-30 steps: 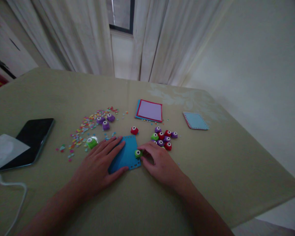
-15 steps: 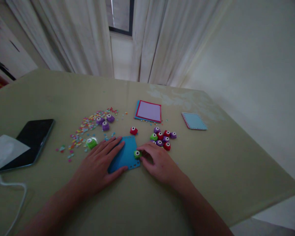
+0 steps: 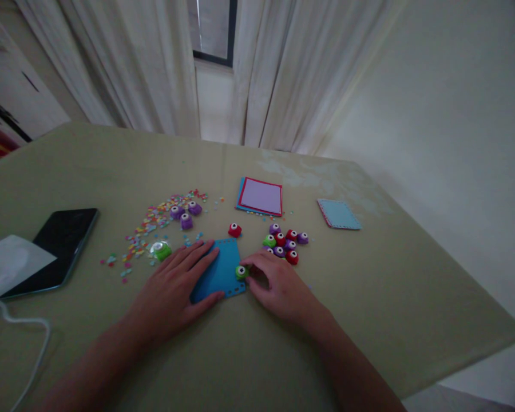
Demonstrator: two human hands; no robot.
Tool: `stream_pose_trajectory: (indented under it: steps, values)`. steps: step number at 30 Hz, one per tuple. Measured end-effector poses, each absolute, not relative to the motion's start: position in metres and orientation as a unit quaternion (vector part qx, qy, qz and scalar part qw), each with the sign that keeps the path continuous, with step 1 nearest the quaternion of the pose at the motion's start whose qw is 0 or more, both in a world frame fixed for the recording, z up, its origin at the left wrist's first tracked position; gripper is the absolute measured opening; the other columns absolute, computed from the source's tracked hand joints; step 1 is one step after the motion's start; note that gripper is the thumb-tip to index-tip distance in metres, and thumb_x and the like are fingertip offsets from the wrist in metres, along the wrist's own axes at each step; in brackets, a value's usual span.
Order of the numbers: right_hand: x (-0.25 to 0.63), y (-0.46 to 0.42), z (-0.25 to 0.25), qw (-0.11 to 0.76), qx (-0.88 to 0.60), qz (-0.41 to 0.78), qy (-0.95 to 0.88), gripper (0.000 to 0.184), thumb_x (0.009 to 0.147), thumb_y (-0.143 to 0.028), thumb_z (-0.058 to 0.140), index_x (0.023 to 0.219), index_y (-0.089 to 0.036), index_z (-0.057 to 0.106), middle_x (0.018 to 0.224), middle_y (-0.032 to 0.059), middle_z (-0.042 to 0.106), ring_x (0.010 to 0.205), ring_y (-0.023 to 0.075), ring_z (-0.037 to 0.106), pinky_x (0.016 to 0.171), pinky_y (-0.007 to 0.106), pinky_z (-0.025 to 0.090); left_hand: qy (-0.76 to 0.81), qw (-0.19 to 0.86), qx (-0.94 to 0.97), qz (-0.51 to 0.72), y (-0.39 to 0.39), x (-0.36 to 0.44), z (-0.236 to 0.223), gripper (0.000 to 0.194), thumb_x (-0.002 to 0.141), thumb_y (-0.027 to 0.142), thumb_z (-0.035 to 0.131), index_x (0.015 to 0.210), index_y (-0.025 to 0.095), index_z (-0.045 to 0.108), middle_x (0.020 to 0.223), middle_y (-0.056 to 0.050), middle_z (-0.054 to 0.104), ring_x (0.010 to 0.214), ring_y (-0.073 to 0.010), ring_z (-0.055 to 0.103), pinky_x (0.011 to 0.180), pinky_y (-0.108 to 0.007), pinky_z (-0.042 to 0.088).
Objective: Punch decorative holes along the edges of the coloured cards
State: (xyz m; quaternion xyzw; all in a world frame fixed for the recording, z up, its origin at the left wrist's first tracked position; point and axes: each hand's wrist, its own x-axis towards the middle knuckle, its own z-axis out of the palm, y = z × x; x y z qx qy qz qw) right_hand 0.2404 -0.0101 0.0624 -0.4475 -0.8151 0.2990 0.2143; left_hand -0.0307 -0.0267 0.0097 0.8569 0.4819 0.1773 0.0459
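My left hand (image 3: 174, 283) lies flat with fingers stretched out on a blue sheet of paper (image 3: 224, 266), covering its left part. Small punched holes run along the sheet's top and bottom edges. At the right edge of that sheet sits a green mini paper punch (image 3: 241, 273) with a white round top. The thumb and fingers of my right hand (image 3: 278, 283) are closed around its right side. Just beyond the sheet stands a red punch (image 3: 234, 230). Beside my left fingertips is another green punch (image 3: 163, 252) with a clear, shiny part.
Several red, purple and green punches (image 3: 290, 245) cluster behind my right hand. Purple punches (image 3: 186, 221) stand by scattered paper confetti (image 3: 154, 217). Coloured paper squares (image 3: 261, 196) and a light blue stack (image 3: 340, 214) lie farther back. A black tablet (image 3: 75, 240), tissue (image 3: 12, 266) and white cable (image 3: 45, 337) are left.
The view shifts slightly. Both hands, the blue sheet and the green punch at its right edge keep their places relative to one another.
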Motion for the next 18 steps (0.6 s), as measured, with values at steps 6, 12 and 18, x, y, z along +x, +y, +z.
stream_pose_trajectory:
  steps: [6,12,18]
  values:
    - [0.240,-0.012,0.062,0.223,-0.455,0.305,-0.806,0.028,0.094,-0.011,0.071,0.121,-0.018,0.075,0.117,0.0093,0.076,0.106,0.0230,0.071,0.098,0.037,0.055,0.480,0.041,0.859,0.174,-0.027,-0.030,0.010,0.079,0.101,0.071,0.057,0.163,0.022,0.048,0.170,-0.011,0.046,0.153,-0.0364,0.049,0.124,-0.055,0.040]
    - [0.242,-0.010,0.067,0.261,-0.527,0.367,-0.721,0.020,0.099,-0.028,0.073,0.115,-0.017,0.075,0.096,0.0054,0.076,0.079,0.0168,0.070,0.072,0.028,0.055,0.487,0.053,0.853,0.181,-0.025,-0.029,0.010,0.079,0.101,0.073,0.056,0.161,0.022,0.052,0.168,-0.012,0.050,0.151,-0.0374,0.051,0.124,-0.057,0.041]
    - [0.245,0.019,0.084,0.116,-0.534,0.439,-0.713,0.015,0.100,-0.032,0.072,0.102,-0.017,0.074,0.076,0.0010,0.073,0.064,0.0141,0.068,0.059,0.024,0.050,0.487,0.062,0.848,0.201,-0.024,-0.028,0.006,0.077,0.099,0.071,0.059,0.160,0.023,0.054,0.166,-0.013,0.052,0.150,-0.0381,0.052,0.124,-0.058,0.040]
